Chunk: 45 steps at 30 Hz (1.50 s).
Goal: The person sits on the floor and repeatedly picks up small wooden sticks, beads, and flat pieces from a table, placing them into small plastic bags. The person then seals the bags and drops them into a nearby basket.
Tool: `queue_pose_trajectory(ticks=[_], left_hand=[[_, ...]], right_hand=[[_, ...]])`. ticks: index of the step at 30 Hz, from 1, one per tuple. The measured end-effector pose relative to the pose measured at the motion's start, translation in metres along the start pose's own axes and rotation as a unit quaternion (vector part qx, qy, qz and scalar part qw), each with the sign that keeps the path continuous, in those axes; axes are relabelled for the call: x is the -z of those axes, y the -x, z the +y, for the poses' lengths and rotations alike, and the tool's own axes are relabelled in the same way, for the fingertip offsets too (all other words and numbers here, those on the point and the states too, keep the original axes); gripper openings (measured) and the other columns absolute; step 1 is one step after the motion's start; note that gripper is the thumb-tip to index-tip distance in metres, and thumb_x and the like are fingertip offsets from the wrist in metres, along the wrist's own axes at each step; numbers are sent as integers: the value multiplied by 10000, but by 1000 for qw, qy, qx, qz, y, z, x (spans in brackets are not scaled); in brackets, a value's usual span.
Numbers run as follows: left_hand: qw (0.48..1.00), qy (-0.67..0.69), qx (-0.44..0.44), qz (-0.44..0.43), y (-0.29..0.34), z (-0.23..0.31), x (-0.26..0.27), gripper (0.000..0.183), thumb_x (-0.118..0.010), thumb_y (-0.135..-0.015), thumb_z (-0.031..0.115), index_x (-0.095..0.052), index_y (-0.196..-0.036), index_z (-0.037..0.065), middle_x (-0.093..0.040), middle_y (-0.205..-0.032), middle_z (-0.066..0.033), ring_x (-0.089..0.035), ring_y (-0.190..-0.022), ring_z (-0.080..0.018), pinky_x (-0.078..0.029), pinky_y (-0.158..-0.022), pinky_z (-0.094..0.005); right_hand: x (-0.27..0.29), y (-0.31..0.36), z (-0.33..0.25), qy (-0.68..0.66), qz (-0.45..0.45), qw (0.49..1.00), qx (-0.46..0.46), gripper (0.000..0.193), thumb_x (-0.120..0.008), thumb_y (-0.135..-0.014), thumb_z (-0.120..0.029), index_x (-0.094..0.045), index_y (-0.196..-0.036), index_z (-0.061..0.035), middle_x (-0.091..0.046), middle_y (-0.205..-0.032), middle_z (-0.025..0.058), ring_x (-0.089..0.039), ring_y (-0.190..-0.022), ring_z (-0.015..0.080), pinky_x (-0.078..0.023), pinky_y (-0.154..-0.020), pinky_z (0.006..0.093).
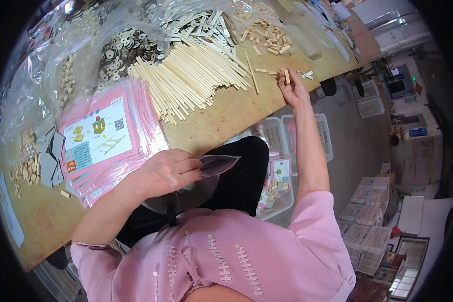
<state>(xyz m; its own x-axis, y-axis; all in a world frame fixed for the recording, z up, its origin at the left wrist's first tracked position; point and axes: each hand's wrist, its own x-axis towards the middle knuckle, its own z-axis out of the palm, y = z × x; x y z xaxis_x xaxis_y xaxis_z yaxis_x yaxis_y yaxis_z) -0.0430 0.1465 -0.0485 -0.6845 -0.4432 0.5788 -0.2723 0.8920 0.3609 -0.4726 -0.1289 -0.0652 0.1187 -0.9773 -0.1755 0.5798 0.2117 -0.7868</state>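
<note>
My left hand is closed on the edge of a plastic bag, which hangs over my lap with its mouth partly spread. Out at the table's right edge, my right hand pinches a small wooden block. Close beside those fingers lie a few loose wooden blocks and a small white piece. A single wooden stick rests left of them. Left of my left hand is a stack of pink printed bags.
Wooden sticks are heaped mid-table. Behind them lie dark round discs, pale flat strips and more wooden blocks. Grey plates lie at left. Below the table edge stand white plastic baskets with filled bags.
</note>
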Motion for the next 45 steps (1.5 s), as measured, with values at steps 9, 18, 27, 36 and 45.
queue_pose_trajectory(ticks=[9, 18, 27, 36, 45], left_hand=[[1000, -6, -10, 7, -2, 3, 1, 138, -694, -756, 107, -682, -881, 50, -705, -1010, -96, -694, -881, -258, -587, -751, -370], [1000, -24, 2, -18, 0, 4, 2, 114, -681, -757, 109, -648, -854, 58, -703, -999, -87, -688, -884, -257, -579, -753, -370], [1000, -19, 5, -7, -2, 5, 4, 131, -688, -757, 112, -659, -872, 58, -706, -1019, -88, -692, -906, -266, -587, -755, -375], [1000, 0, 23, -15, -2, 12, -5, 131, -705, -778, 115, -687, -892, 54, -715, -1051, -104, -705, -922, -295, -598, -769, -399], [999, -48, 14, 5, -3, 10, -9, 134, -708, -780, 111, -709, -887, 30, -726, -1130, -130, -720, -978, -314, -607, -788, -410]], right_hand=[[-2, 9, 3, 268, 2, 962, 57, 333, -714, -1005, -222, -650, -1248, -3, -700, -1114, 141, -685, -1014, 218, -573, -746, 300], [-31, 4, 19, 730, 8, 621, 286, 220, -745, -837, -106, -796, -1049, -77, -652, -983, 154, -691, -906, 288, -573, -860, 400], [-37, 41, 6, 38, -1, 999, -25, 195, -703, -980, -120, -687, -1148, -22, -678, -1070, 110, -633, -869, 206, -480, -596, 270], [-88, 144, 42, -229, -115, 951, -173, 350, -597, -1035, -160, -586, -1309, 57, -575, -1398, 309, -620, -1249, 410, -640, -895, 411], [-119, 232, 72, -22, -162, 965, -206, 285, -570, -1067, -44, -578, -1312, 104, -621, -1374, 296, -646, -1285, 383, -639, -1010, 401]])
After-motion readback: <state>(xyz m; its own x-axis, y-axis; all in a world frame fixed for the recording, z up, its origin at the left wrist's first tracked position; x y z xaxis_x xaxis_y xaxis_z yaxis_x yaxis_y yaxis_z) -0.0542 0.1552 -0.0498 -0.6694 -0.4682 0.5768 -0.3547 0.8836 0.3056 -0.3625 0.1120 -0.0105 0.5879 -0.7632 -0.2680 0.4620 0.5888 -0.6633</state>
